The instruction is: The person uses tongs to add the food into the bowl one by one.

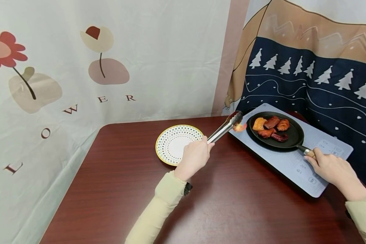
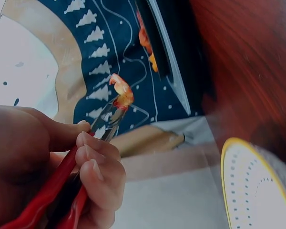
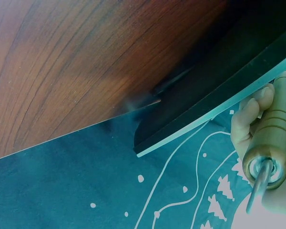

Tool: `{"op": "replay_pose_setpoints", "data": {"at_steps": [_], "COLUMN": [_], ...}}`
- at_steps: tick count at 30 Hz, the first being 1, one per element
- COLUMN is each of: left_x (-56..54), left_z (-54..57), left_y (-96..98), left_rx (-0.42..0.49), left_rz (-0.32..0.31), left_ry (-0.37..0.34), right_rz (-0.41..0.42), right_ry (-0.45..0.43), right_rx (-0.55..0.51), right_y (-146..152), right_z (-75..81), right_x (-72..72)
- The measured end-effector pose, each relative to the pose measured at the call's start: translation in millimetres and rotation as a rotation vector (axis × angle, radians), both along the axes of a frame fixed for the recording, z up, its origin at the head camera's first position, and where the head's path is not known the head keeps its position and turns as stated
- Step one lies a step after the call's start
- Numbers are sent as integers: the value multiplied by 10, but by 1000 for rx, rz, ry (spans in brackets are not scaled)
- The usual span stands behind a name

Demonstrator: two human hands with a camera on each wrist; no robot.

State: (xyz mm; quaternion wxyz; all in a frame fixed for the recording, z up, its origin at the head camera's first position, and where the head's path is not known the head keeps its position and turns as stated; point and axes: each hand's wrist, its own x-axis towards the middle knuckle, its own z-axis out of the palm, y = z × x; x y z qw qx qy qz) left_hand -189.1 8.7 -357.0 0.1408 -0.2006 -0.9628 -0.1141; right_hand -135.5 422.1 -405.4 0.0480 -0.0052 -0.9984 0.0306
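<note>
My left hand (image 1: 194,156) grips metal tongs (image 1: 221,131) with red handles (image 2: 43,195). A shrimp (image 2: 122,90) is pinched in the tips of the tongs, held up between the plate and the pan. The white dotted plate (image 1: 168,144) with a yellow rim lies just beyond that hand. My right hand (image 1: 332,167) holds the wooden handle (image 3: 271,129) of a black frying pan (image 1: 280,145). Inside the pan are several browned food pieces (image 1: 272,122) and a yellow piece (image 1: 258,124) at the left.
Under the pan is a flat light-grey induction cooktop (image 1: 292,166), set at an angle on the dark wooden table (image 1: 116,189). A pale printed curtain (image 1: 170,67) hangs behind the table, and a navy one (image 1: 292,88) with white trees stands close behind the cooktop.
</note>
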Motion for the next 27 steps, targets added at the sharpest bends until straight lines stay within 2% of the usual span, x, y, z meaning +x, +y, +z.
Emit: {"op": "replay_pose_setpoints", "data": {"at_steps": [9, 17, 27], "left_x": [-19, -47, -67], "left_z": [-45, -110, -163], "left_y": [352, 657, 1069], "left_rx": [-40, -44, -99], "left_rz": [-87, -108, -119], "left_ry": [98, 79, 49], "right_rz": [5, -2, 1], "right_ry": [-5, -15, -7], "right_rx": [-7, -9, -12], "right_y": [1, -2, 0], "right_z": [5, 20, 13], "right_x": [1, 2, 5]}}
